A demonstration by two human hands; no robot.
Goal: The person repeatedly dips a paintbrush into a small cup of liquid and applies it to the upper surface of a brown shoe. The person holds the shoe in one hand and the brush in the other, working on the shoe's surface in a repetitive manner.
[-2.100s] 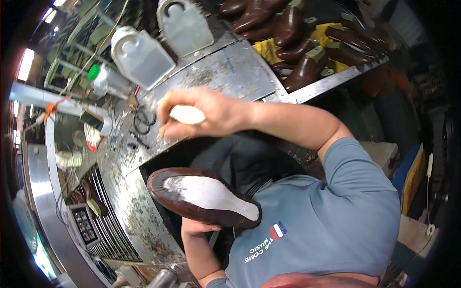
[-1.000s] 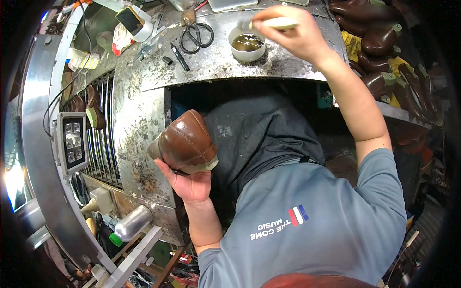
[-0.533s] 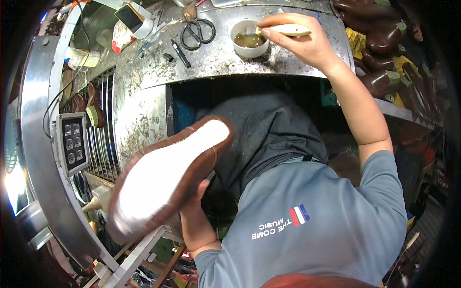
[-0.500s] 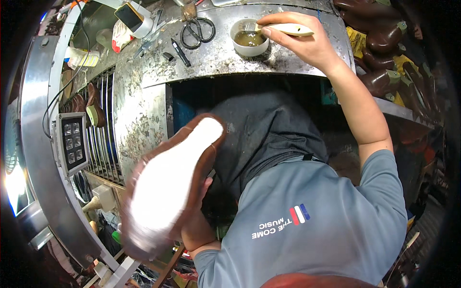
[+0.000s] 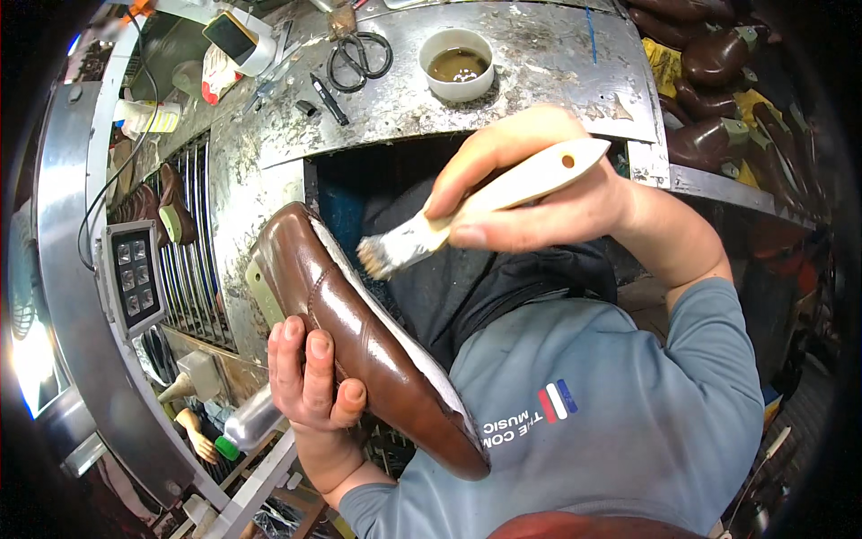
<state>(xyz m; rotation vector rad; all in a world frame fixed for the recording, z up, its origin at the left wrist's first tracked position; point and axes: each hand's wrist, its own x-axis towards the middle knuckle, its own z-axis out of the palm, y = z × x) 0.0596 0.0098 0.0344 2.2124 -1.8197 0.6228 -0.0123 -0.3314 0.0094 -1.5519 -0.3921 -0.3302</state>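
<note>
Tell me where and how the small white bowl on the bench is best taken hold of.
Probably around the outer wall of the white bowl, below the rim, coming in level from the right. It is round with no visible handle, the liquid inside argues against the open top and for keeping it upright, and the black scissors lie to its left.

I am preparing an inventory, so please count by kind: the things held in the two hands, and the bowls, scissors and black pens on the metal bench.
Brown shoe, in the left hand: 1
Brush, in the right hand: 1
Bowl: 1
Scissors: 1
Black pen: 1
Total: 5
</note>
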